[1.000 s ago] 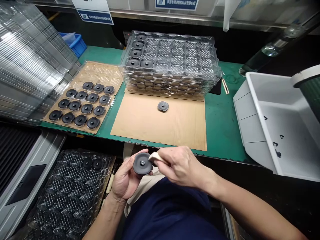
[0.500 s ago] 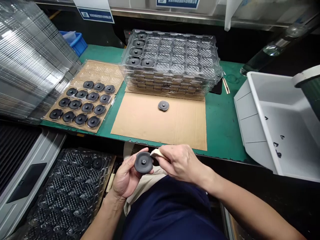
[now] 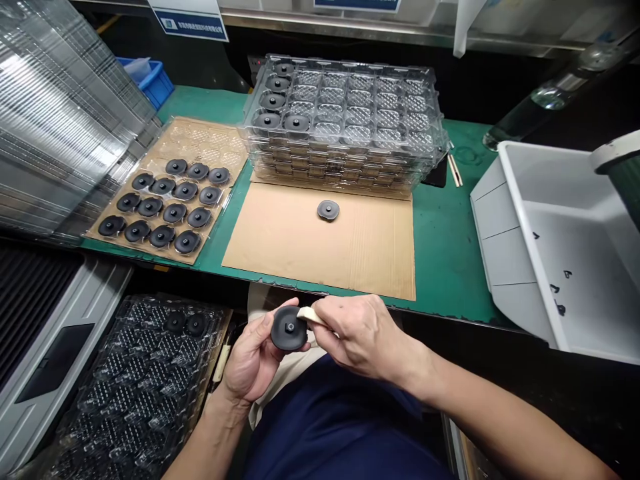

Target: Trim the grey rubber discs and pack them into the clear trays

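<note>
Since the previous frame, the right grip [image 3: 363, 331] has dipped slightly, bringing its pale strip [image 3: 310, 315] from beside the disc's edge to over the rim. The black disc [image 3: 289, 332] is in the left grip [image 3: 254, 357], grasped at its edge with the raised centre facing up. The right grip is clenched around the pale strip; what the strip is made of is hard to tell.

Straight beyond both grips, a loose disc [image 3: 329, 210] lies on the cardboard [image 3: 320, 250] on the green tabletop [image 3: 440, 253]. Farther beyond stands a stack of clear trays [image 3: 345, 157], five discs in its top one. Beyond and left of the left grip is a flat tray [image 3: 213, 137] partly filled with discs. Right of the right grip sits a white bin [image 3: 507, 247] with a few black scraps [image 3: 561, 309].
</note>
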`<state>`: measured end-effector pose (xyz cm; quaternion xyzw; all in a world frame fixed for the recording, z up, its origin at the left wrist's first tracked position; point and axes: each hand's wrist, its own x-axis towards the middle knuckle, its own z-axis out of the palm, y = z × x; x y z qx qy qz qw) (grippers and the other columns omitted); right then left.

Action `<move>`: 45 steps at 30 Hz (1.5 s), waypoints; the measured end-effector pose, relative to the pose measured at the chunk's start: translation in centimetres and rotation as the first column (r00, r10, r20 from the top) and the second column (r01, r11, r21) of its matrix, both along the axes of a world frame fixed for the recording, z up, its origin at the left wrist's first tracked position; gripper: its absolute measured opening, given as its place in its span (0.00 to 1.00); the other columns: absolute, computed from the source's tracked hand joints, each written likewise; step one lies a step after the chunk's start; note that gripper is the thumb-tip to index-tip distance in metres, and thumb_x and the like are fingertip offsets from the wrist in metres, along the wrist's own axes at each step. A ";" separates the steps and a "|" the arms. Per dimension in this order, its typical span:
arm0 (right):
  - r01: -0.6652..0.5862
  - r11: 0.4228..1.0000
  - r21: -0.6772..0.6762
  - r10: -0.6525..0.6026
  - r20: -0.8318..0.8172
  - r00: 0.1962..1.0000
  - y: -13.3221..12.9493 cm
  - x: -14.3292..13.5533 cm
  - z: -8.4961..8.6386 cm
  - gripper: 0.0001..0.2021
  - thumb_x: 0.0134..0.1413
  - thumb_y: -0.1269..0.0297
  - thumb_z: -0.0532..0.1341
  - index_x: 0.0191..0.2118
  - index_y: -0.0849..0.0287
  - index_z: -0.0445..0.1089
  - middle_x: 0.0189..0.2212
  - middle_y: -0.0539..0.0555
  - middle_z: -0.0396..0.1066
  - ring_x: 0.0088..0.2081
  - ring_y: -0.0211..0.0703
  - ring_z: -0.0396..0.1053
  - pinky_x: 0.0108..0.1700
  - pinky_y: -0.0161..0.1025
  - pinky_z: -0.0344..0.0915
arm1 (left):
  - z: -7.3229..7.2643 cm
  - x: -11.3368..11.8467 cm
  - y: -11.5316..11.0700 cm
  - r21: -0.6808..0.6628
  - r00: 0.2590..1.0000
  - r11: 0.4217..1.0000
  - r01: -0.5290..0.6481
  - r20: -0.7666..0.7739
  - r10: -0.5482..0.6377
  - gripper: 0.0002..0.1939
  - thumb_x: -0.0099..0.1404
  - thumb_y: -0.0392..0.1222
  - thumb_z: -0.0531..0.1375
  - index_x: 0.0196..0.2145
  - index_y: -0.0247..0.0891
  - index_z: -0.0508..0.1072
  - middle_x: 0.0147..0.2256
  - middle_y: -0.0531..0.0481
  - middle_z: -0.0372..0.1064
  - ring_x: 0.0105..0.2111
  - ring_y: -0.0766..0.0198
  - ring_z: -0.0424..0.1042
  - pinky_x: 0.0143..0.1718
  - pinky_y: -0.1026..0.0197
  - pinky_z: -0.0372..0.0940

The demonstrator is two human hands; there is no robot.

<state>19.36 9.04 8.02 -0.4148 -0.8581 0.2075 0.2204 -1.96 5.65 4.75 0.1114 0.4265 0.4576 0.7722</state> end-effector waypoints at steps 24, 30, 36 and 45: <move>-0.025 0.998 -0.063 0.028 0.048 0.998 1.2 -1.6 0.7 0.13 0.67 0.64 0.55 0.29 0.57 0.60 0.23 0.47 0.61 0.23 0.36 0.54 0.29 0.39 0.45 | -0.8 -0.4 0.4 0.128 0.990 0.984 -0.126 0.072 0.117 0.25 0.61 0.45 0.73 0.56 0.44 0.78 0.51 0.46 0.79 0.50 0.58 0.78 0.54 0.59 0.73; 0.038 0.988 -0.152 -0.064 -0.173 0.983 -0.1 -3.7 2.0 0.13 0.66 0.66 0.53 0.28 0.56 0.55 0.22 0.45 0.58 0.23 0.33 0.51 0.28 0.36 0.44 | 0.0 0.8 0.2 0.361 0.953 0.913 -0.192 -0.153 0.261 0.30 0.54 0.35 0.76 0.54 0.49 0.80 0.54 0.48 0.78 0.53 0.59 0.77 0.55 0.63 0.70; 0.045 0.991 -0.127 -0.072 -0.222 0.972 -0.1 -3.7 2.6 0.13 0.66 0.67 0.55 0.28 0.56 0.56 0.22 0.45 0.57 0.23 0.34 0.50 0.28 0.36 0.45 | 1.7 0.9 0.3 0.446 0.886 0.851 -0.279 -0.221 0.407 0.28 0.52 0.37 0.78 0.51 0.51 0.82 0.53 0.50 0.79 0.56 0.54 0.75 0.59 0.58 0.68; 0.072 0.995 -0.067 -0.078 -0.094 0.992 0.7 -2.3 1.2 0.13 0.68 0.64 0.55 0.29 0.57 0.60 0.23 0.47 0.63 0.24 0.35 0.53 0.29 0.38 0.44 | 1.3 -0.1 -0.2 0.411 0.918 0.876 -0.254 -0.182 0.352 0.26 0.57 0.40 0.75 0.54 0.50 0.80 0.55 0.49 0.78 0.57 0.57 0.74 0.60 0.59 0.67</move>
